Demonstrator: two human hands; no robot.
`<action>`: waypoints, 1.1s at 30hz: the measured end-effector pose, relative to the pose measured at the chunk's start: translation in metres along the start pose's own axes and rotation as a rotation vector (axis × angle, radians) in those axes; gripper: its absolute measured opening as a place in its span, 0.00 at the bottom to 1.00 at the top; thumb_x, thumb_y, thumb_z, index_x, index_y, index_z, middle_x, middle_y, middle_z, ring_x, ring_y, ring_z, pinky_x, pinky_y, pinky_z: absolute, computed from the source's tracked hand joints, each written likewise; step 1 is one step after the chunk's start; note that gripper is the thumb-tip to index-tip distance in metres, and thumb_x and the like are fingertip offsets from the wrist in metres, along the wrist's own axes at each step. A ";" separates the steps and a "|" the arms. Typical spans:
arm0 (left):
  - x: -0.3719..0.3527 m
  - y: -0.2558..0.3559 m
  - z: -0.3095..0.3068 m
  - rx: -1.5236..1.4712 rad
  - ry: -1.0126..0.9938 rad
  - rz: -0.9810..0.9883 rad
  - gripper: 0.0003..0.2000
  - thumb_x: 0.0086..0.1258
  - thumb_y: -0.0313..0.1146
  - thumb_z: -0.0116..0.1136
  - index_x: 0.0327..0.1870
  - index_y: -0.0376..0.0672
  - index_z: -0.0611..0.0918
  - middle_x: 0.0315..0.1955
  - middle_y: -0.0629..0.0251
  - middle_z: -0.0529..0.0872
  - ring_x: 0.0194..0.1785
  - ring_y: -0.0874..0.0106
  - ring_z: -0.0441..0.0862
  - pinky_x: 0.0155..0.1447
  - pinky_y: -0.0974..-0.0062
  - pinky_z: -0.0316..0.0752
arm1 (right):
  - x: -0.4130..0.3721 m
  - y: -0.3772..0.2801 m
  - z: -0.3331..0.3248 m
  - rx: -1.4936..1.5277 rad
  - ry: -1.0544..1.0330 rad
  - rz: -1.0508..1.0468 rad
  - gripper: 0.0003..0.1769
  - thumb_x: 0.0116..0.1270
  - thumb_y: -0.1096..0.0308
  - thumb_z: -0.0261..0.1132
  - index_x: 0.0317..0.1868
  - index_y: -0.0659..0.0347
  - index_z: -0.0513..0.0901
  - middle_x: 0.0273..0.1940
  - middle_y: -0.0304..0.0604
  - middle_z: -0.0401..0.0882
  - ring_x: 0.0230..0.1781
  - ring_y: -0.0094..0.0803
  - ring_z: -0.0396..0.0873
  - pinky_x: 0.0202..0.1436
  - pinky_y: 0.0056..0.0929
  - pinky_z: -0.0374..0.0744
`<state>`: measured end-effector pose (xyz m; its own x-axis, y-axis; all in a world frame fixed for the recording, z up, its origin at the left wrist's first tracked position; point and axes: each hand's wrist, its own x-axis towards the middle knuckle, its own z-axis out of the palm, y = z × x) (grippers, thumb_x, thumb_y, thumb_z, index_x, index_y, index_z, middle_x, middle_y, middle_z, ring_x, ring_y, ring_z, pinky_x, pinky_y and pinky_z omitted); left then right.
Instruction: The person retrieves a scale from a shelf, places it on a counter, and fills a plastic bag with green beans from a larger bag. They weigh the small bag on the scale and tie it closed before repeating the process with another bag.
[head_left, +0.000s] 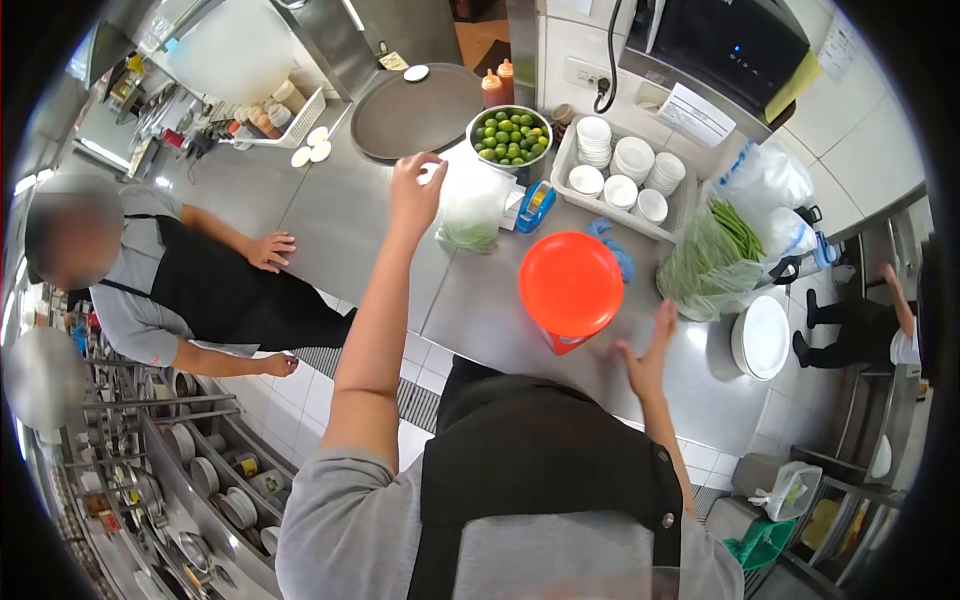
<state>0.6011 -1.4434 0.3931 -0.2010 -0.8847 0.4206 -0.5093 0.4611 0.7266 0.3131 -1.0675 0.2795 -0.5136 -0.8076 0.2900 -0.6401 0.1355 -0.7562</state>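
My left hand (416, 190) is raised over the steel counter, its thumb and fingers curled together beside a clear plastic bag (472, 215) with something pale green inside; whether it pinches anything is too small to tell. On the counter's near side, an orange-red round plate (571, 285) rests on a red base. To its right, my right hand (652, 350) has its fingers spread and holds nothing. A blue tape dispenser (536, 207) stands between the bag and a crate of white cups. Beside the plate lies a crumpled blue item (612, 250).
A bowl of green limes (510, 137), a round tray (415, 112) and a crate (668, 205) stand at the back. Green beans in a bag (712, 260) and white plates (762, 338) are at right. A co-worker (190, 270) stands left; another person (862, 330) is far right.
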 end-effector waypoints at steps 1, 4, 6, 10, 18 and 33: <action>0.013 0.003 0.013 0.097 -0.061 0.044 0.14 0.71 0.42 0.66 0.43 0.38 0.88 0.48 0.53 0.87 0.49 0.60 0.83 0.54 0.65 0.79 | 0.005 -0.002 -0.018 0.050 0.027 0.074 0.58 0.59 0.59 0.80 0.83 0.57 0.53 0.82 0.57 0.43 0.78 0.55 0.58 0.77 0.51 0.65; 0.040 -0.007 0.049 0.404 -0.177 0.108 0.17 0.65 0.46 0.69 0.38 0.38 0.90 0.40 0.49 0.90 0.47 0.54 0.84 0.58 0.60 0.77 | 0.041 -0.014 -0.078 -0.007 0.155 -0.022 0.48 0.63 0.69 0.76 0.81 0.56 0.61 0.81 0.53 0.50 0.72 0.49 0.69 0.72 0.44 0.73; 0.052 -0.017 0.053 0.501 -0.478 -0.023 0.11 0.59 0.36 0.68 0.36 0.38 0.90 0.29 0.46 0.88 0.34 0.53 0.86 0.45 0.57 0.80 | 0.080 -0.039 -0.127 -0.364 0.337 -0.265 0.41 0.64 0.76 0.72 0.77 0.57 0.67 0.80 0.50 0.54 0.70 0.46 0.72 0.69 0.42 0.76; 0.029 -0.052 0.051 0.315 -0.301 0.105 0.19 0.53 0.22 0.62 0.49 0.34 0.88 0.45 0.46 0.89 0.40 0.54 0.89 0.48 0.65 0.82 | 0.141 -0.092 -0.202 -0.134 0.584 -0.244 0.24 0.68 0.77 0.68 0.65 0.60 0.81 0.71 0.49 0.72 0.65 0.44 0.77 0.66 0.40 0.77; -0.036 0.020 -0.012 -0.246 -0.362 -0.274 0.28 0.53 0.14 0.53 0.61 0.32 0.79 0.57 0.61 0.84 0.26 0.82 0.76 0.25 0.82 0.72 | 0.225 -0.065 -0.208 -0.481 -0.222 -0.151 0.11 0.67 0.72 0.65 0.46 0.69 0.85 0.49 0.57 0.86 0.53 0.54 0.83 0.59 0.42 0.80; -0.088 0.055 -0.030 -0.396 -0.267 -0.294 0.33 0.54 0.11 0.50 0.68 0.33 0.75 0.70 0.60 0.75 0.42 0.78 0.85 0.36 0.80 0.88 | 0.284 -0.014 -0.154 -0.866 -0.698 0.135 0.26 0.61 0.64 0.71 0.57 0.69 0.80 0.61 0.63 0.78 0.62 0.57 0.78 0.65 0.46 0.78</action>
<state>0.6156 -1.3380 0.4125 -0.3292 -0.9427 0.0544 -0.2332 0.1370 0.9627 0.0879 -1.2102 0.4630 -0.3497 -0.8642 -0.3618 -0.9248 0.3802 -0.0141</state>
